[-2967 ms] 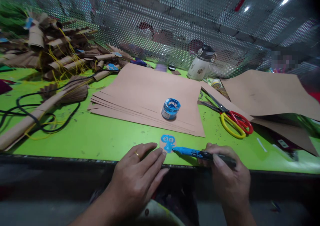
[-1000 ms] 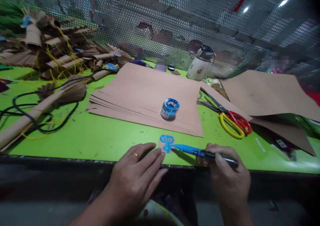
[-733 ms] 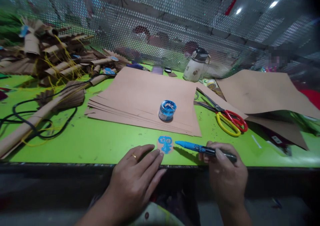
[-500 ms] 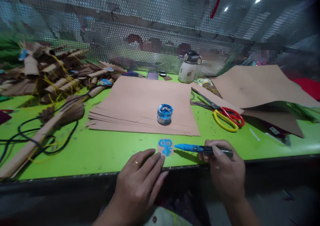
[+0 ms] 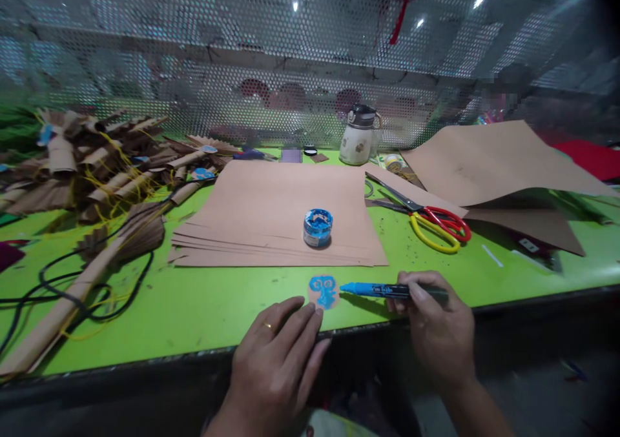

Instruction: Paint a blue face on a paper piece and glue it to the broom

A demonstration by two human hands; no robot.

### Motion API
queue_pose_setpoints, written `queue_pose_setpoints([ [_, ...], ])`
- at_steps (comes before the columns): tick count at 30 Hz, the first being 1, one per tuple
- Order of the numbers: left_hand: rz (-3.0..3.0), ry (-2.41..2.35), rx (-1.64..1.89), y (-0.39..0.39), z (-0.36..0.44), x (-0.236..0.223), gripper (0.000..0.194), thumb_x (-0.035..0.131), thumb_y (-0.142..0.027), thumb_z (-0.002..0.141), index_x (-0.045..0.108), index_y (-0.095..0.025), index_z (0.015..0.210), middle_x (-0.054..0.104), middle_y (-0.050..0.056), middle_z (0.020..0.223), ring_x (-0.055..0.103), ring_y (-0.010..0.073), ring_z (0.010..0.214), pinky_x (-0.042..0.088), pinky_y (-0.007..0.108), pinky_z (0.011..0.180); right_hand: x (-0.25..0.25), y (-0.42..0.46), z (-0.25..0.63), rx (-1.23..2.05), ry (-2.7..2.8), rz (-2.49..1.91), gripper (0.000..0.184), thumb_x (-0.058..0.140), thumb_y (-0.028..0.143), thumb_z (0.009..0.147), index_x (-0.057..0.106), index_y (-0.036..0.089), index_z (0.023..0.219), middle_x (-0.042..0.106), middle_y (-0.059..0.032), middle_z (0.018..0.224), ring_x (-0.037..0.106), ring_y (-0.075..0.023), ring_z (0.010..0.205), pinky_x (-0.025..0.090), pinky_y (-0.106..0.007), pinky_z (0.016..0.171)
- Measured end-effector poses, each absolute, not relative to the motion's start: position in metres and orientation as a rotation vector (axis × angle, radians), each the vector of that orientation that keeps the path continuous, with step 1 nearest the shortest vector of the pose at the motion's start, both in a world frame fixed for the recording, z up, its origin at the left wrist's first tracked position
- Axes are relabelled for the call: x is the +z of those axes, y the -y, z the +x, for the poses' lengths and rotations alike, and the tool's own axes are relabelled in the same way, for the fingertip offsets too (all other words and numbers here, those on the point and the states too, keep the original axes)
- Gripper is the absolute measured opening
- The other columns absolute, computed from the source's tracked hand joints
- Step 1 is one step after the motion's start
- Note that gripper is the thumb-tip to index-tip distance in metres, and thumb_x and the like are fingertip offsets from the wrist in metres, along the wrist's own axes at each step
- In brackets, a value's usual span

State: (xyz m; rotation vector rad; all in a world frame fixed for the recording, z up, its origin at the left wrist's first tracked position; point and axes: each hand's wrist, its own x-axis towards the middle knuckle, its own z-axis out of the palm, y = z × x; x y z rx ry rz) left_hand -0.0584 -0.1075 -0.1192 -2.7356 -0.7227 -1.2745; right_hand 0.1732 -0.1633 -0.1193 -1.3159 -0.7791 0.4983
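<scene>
Right hand (image 5: 438, 327) on the pen (image 5: 361, 288), fingers clamped around its dark rear half! And the pen lies nearly level, long axis running side to side above the near edge of the counter (image 5: 232, 308), blue tip aimed left, black end back in the grip. That tip hangs just beside the right edge of the small paper cut-out (image 5: 323, 293), painted with two blue rings over a blue patch. Over to the left hand (image 5: 278, 356): palm down, fingers stretched out and close together, thumb apart, fingertips at the cut-out's lower edge. Any writing? Pale lettering on the pen's barrel, too small to read; the blue jar (image 5: 318, 229) on the brown paper stack (image 5: 271, 198) wears a pale label, also unreadable. Off to the right, scissors (image 5: 440, 225) with one yellow and one red handle, blades pointing away and left!
</scene>
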Motion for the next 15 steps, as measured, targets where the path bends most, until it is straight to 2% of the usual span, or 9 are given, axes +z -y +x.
queue_pose_setpoints([
  [8, -2.719, 0.736, -1.287, 0.1067, -0.057, -0.12, 0.028, 0.064, -0.013, 0.088, 0.068, -0.008, 0.115, 0.073, 0.01, 0.108, 0.062, 0.0271, 0.107, 0.054, 0.042, 0.088, -0.1204, 0.1628, 0.1725, 0.481, 0.789, -1.322, 0.009, 0.069, 0.03, 0.085, 0.068, 0.021, 0.083, 0.065, 0.0007, 0.073, 0.061, -0.0135, 0.056, 0.051, -0.026, 0.054],
  [15, -2.72, 0.739, -1.274, 0.1084, -0.0581, -0.1202, 0.029, 0.065, -0.013, 0.088, 0.068, -0.008, 0.117, 0.073, 0.01, 0.109, 0.062, 0.0275, 0.106, 0.054, 0.042, 0.088, -0.1121, 0.1637, 0.1683, 0.629, 0.918, -1.348, 0.009, 0.07, 0.031, 0.085, 0.069, 0.022, 0.085, 0.066, 0.0006, 0.066, 0.063, -0.0143, 0.057, 0.053, -0.024, 0.055],
])
